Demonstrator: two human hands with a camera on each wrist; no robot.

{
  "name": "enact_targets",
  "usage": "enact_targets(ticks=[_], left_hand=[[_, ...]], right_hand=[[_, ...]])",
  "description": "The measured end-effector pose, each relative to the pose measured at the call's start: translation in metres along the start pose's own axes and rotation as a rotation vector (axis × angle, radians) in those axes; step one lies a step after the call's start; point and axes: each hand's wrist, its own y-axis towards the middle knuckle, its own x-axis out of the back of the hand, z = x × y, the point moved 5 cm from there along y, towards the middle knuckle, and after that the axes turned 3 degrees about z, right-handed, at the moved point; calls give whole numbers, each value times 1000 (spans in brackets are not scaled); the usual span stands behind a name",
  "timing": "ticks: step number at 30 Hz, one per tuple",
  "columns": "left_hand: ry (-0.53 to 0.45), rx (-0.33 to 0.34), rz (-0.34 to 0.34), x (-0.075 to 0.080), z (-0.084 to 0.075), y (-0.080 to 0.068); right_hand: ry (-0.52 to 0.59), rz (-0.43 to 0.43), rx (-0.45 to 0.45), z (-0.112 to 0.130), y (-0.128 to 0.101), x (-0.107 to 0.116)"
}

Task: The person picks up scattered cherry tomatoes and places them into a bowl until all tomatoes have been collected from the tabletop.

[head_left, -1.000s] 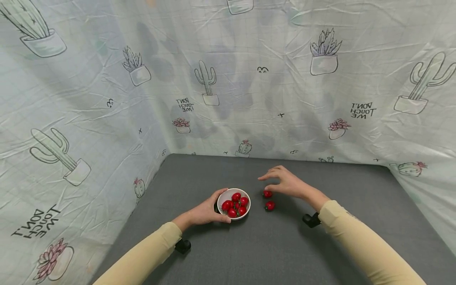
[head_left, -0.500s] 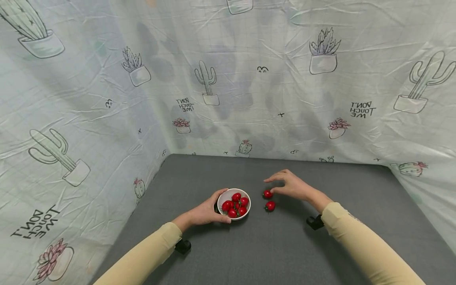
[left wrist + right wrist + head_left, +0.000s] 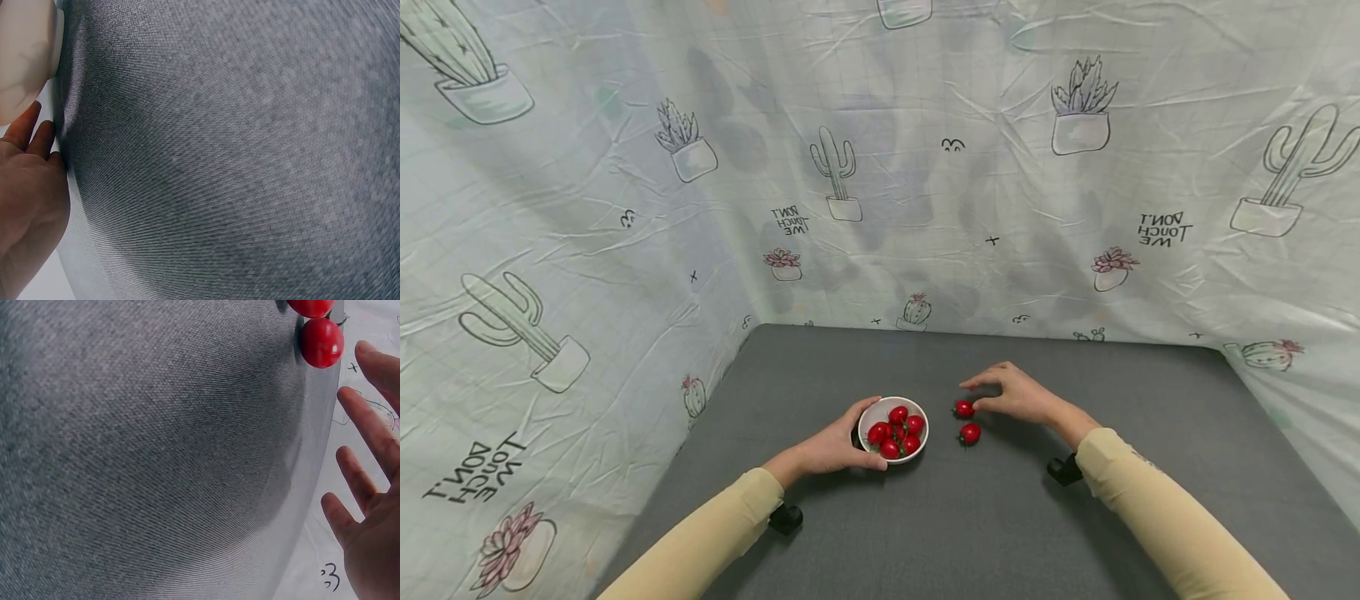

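Note:
A white bowl (image 3: 878,410) with several red cherry tomatoes (image 3: 889,449) in it stands on the grey table. My left hand (image 3: 835,443) holds the bowl from its left side, thumb at the near rim and fingers at the far rim. In the left wrist view, its fingers lie along the outer wall of the bowl (image 3: 25,56). To the right of the bowl lie two loose cherry tomatoes, one farther back (image 3: 964,409) and one nearer (image 3: 970,433). My right hand (image 3: 1018,396) hovers with spread, relaxed fingers, its thumb tip close beside the farther tomato.
The dark grey table (image 3: 925,533) reaches back to a pale curtain (image 3: 910,192) printed with cacti, which also closes off the left and right sides. A black wrist camera (image 3: 1063,469) hangs under the right forearm, and another (image 3: 786,518) under the left.
My right hand has shifted a little to the right and toward me, its fingers moving back from over the farther tomato. The left hand and the bowl have stayed in place.

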Motion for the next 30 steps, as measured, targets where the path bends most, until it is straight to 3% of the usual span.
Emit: enact_targets(ticks=[16, 30], left_hand=[[-1, 3, -5, 0, -1, -1], [-12, 7, -4, 0, -2, -1]], right_hand=[[32, 32, 22, -6, 3, -10], [35, 50, -18, -10, 8, -16]])
